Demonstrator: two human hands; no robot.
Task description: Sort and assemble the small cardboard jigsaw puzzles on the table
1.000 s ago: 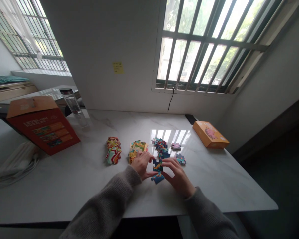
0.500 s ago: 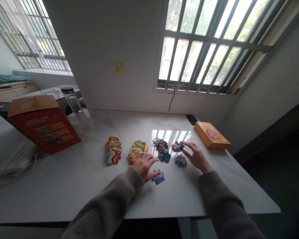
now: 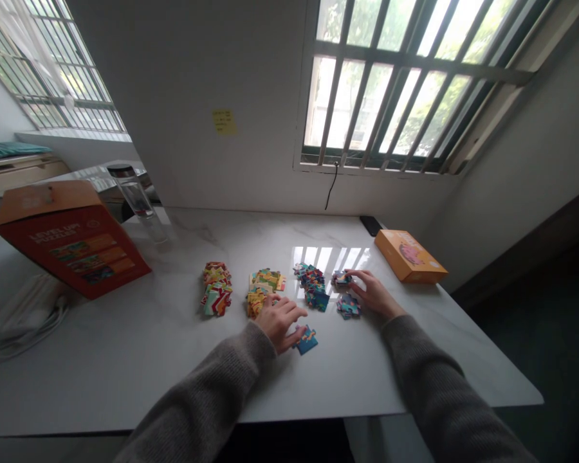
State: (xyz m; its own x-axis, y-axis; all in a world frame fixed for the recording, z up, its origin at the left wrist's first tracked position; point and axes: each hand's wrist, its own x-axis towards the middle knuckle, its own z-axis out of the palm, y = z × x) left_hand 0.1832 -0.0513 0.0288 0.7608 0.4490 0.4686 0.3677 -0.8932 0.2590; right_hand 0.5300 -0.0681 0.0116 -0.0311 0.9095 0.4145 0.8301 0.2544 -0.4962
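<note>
The person's left hand (image 3: 280,323) lies palm down on the white marble table (image 3: 125,373) with its fingers loosely spread, holding nothing. Its thumb ends just beside a small joined section of blue jigsaw pieces (image 3: 307,341), and the picture does not settle whether they touch. The right hand (image 3: 374,294) is half open with its fingers curved forward, and the fingertips (image 3: 353,276) reach a small stack of jigsaw pieces (image 3: 341,278). Whether they have hold of that stack or only rest on it cannot be told. Just below them, near the right palm, sits a loose cluster of teal and pink pieces (image 3: 348,307).

Three more piles run in a row across the table, left of the hands: a striped red, yellow and green pile (image 3: 217,290), a yellow and green pile (image 3: 263,292) just beyond the left fingers, and a blue and red pile (image 3: 313,289) between the hands.

An orange puzzle box (image 3: 410,256) lies flat to the right, with a black phone (image 3: 370,225) behind it by the wall. To the left, a red and orange box (image 3: 70,236) leans at the table's edge beside a clear glass bottle (image 3: 135,204) with a dark lid.
</note>
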